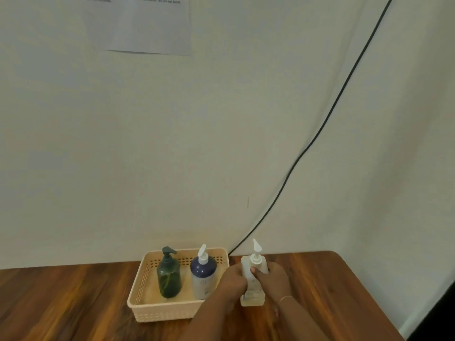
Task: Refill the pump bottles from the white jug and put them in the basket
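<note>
A cream plastic basket [147, 308] stands on the wooden table against the wall. Inside it stand a dark green pump bottle [169, 279] on the left and a blue-and-white pump bottle [202, 276] on the right, both upright. Just right of the basket a pale white pump bottle [252, 295] stands upright on the table. My left hand [232, 281] grips its left side and my right hand [272, 279] wraps its right side, thumb near the pump collar. The white jug is not in view.
A black cable [320, 130] runs down the wall and drops behind the table by the basket's far right corner. A printed sheet [147, 25] hangs on the wall. The table's [344, 291] right edge slants close to my right arm.
</note>
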